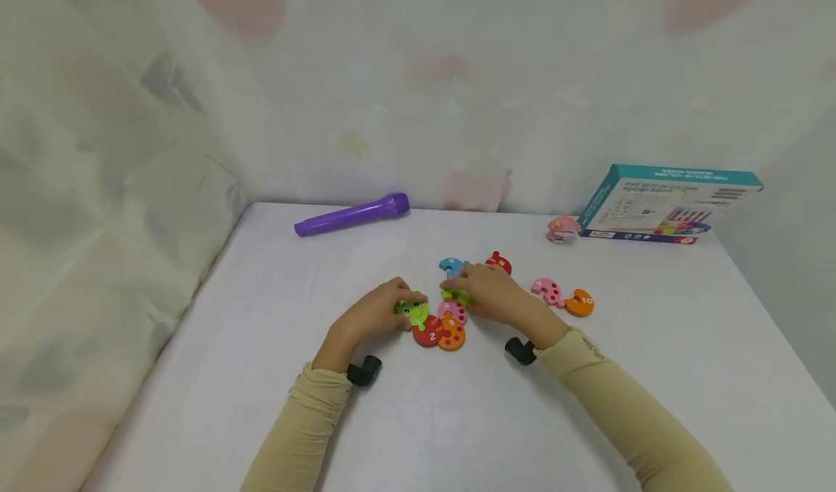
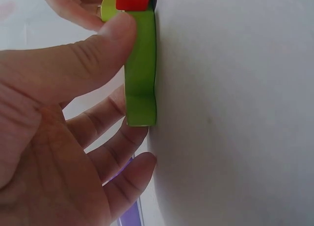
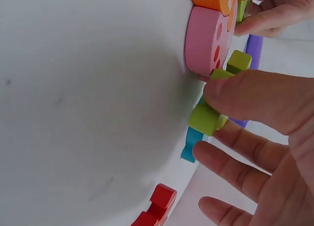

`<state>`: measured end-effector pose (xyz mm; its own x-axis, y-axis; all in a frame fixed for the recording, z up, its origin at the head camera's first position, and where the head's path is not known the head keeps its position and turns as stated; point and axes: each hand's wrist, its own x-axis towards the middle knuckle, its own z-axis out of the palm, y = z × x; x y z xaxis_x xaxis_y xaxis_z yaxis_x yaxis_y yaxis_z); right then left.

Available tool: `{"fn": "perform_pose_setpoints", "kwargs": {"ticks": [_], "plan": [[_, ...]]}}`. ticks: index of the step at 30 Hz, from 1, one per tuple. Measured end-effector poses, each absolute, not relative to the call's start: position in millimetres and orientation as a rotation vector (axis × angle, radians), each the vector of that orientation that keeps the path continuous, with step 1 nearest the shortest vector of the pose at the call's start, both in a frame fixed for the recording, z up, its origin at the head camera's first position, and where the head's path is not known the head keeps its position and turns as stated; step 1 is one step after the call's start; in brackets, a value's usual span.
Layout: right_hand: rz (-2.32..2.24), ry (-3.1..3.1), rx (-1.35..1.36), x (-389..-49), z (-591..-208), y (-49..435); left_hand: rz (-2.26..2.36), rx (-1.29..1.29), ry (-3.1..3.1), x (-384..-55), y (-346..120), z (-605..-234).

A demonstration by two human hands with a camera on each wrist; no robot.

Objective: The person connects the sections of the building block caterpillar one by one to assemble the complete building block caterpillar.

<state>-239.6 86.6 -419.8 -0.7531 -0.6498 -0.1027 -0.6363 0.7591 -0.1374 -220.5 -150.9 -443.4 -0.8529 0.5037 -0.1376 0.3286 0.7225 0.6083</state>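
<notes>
My left hand (image 1: 377, 309) holds the green smiling caterpillar-head piece (image 1: 416, 314) by its edge, thumb on the near side and fingers around the far side. Joined to that head runs a curved chain: a red piece marked 2 (image 1: 427, 333), an orange piece marked 3 (image 1: 452, 337) and a pink spotted piece (image 1: 451, 311). My right hand (image 1: 494, 293) pinches a yellow-green puzzle piece (image 3: 204, 119) between thumb and fingers, right at the end of the pink one. Behind that hand lie a blue piece (image 1: 451, 264) and a red piece (image 1: 499, 263), both partly covered.
To the right lie a pink piece (image 1: 546, 289) and an orange piece marked 10 (image 1: 580, 303). A purple toy microphone (image 1: 353, 216) is at the back left. At the back right, a small pink figure (image 1: 562, 229) stands beside a teal-edged box (image 1: 666, 205).
</notes>
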Motion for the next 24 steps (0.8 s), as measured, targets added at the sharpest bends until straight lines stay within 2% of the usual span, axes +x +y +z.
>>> {"fn": "perform_pose_setpoints", "kwargs": {"ticks": [24], "plan": [[-0.188,2.824,-1.034,-253,-417,86,0.825,0.632,2.636,-222,-150,-442]]}}
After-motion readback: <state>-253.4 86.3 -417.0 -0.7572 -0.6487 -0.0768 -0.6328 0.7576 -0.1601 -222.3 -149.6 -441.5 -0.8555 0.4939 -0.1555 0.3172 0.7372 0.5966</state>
